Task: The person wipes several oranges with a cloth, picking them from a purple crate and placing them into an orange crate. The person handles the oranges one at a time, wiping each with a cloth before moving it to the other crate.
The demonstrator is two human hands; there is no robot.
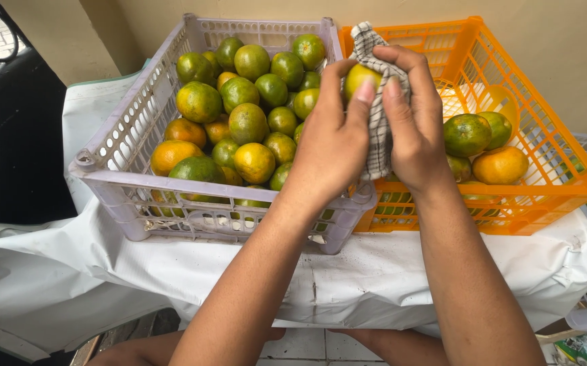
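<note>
Left hand [330, 146] grip on citrus [360, 78], right hand [412, 125] cloth [376, 129]

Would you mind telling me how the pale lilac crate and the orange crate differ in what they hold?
The lilac crate is heaped nearly to its rim with green and orange citrus fruit, while the orange crate holds only a few fruits at its near end, its far part bare. The lilac crate stands to the left, the orange to the right, side by side. Both are slotted plastic crates resting on a white cover.

Two crates [114, 163], one cloth [377, 129], two hands [330, 146].
</note>
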